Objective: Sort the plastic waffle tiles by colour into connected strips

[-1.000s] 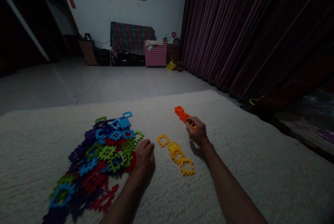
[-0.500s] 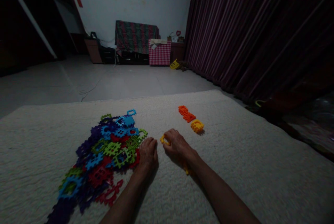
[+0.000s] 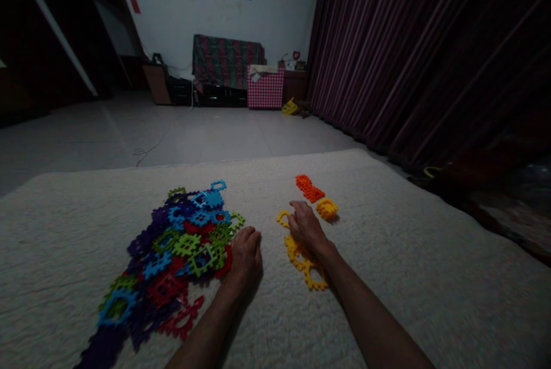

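A heap of interlocking plastic tiles point(image 3: 181, 248) in blue, green, red and purple lies on a cream rug point(image 3: 387, 254). My left hand point(image 3: 246, 254) rests curled at the heap's right edge, fingers folded under. My right hand point(image 3: 305, 224) pinches the far end of a chain of yellow tiles point(image 3: 306, 263), lifting the end piece point(image 3: 283, 218) off the rug. Beyond it lie a single yellow tile point(image 3: 327, 208) and a short row of orange tiles point(image 3: 309, 188).
The rug's far edge meets a grey tiled floor point(image 3: 193, 133) with a loose cable. A dark striped curtain point(image 3: 408, 59) runs along the right. A checked box point(image 3: 264, 88) and low furniture stand against the far wall.
My right hand left the single yellow tile beside the orange row, came back to the yellow chain, took its far end and is drawing it toward the orange row. My left hand stayed put.
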